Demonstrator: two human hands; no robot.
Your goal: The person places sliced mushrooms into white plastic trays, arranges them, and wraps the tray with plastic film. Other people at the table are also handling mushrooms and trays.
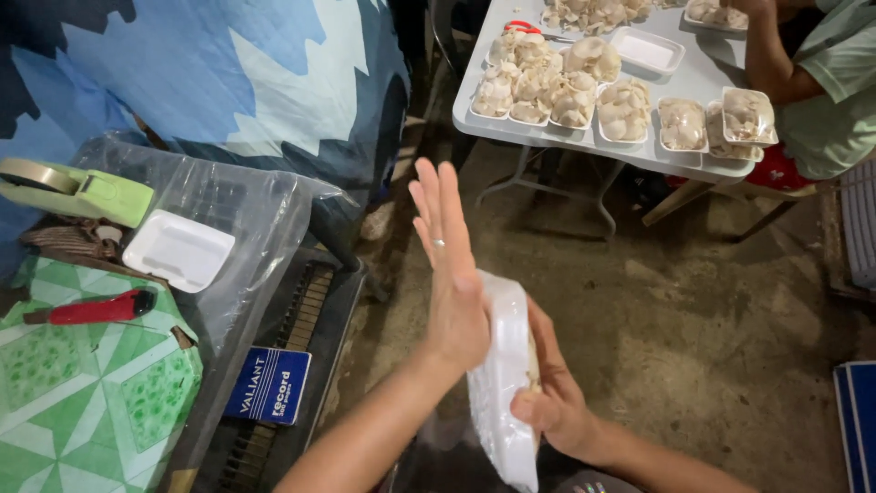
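Note:
My right hand (552, 388) grips a white foam tray (504, 383) wrapped in clear film, turned on its edge so the underside faces left. My left hand (449, 265) lies flat against that underside with straight fingers pointing up and a ring on one finger. What the tray holds is hidden from this side.
At left lie an empty white foam tray (178, 248), a green tape dispenser (78, 190), a red-handled knife (96, 309) and a blue box (269, 383). A grey folding table (693, 78) holds several trays of mushrooms (570, 91); another person (826, 87) sits beyond it.

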